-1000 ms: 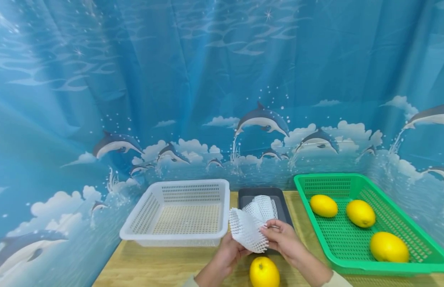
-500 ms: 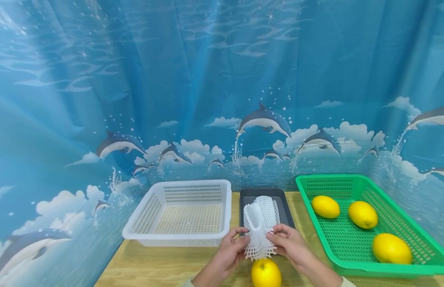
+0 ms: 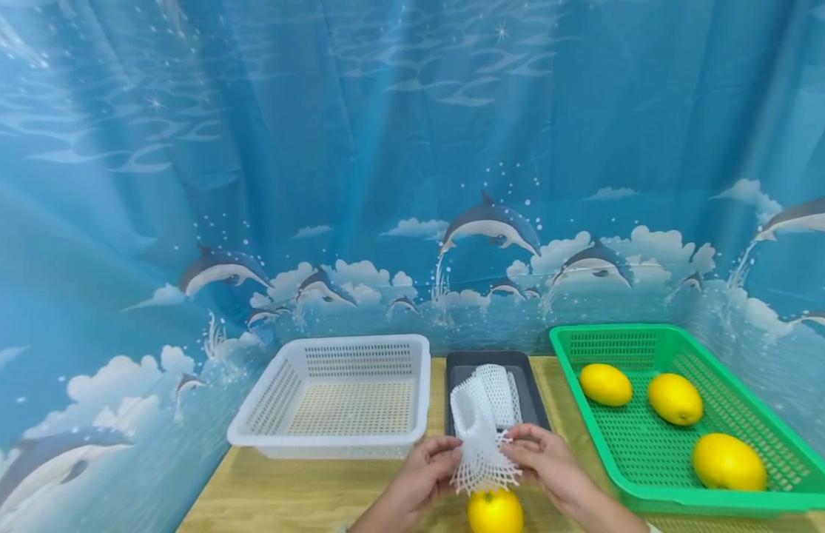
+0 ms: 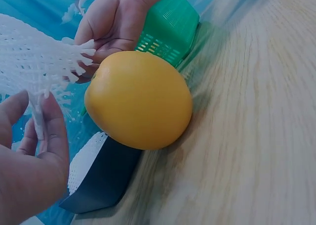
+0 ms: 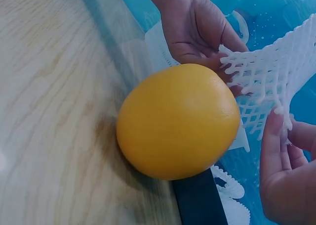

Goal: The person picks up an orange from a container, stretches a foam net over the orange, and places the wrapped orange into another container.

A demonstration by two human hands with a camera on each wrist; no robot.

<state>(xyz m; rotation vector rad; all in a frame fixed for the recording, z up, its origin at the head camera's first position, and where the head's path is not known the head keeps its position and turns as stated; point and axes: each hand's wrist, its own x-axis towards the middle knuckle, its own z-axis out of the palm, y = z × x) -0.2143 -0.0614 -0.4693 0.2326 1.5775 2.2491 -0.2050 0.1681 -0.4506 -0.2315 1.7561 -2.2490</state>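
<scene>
A white foam fruit net point(image 3: 477, 444) is stretched between both hands, its flared mouth toward me. My left hand point(image 3: 422, 477) pinches its left edge between thumb and fingers. On the opposite edge, my right hand point(image 3: 545, 466) pinches the net the same way. Just below the mouth, a smooth yellow fruit point(image 3: 495, 512) sits on the table; the net's fringe overlaps its top in the head view. Both wrist views show the fruit point(image 4: 140, 101) outside the net, close to the frayed rim point(image 5: 242, 71).
Behind the hands is a dark tray point(image 3: 533, 392) with more foam nets point(image 3: 500, 389). A white basket point(image 3: 328, 440) stands at left. At right, a green basket point(image 3: 645, 444) holds three yellow fruits point(image 3: 675, 398). A blue dolphin-print curtain point(image 3: 399, 185) hangs behind the wooden table point(image 3: 252, 488).
The net has swung from a slant to pointing at me, its mouth spread wider. Both hands have lowered it toward the fruit, and the left has come from underneath to its edge.
</scene>
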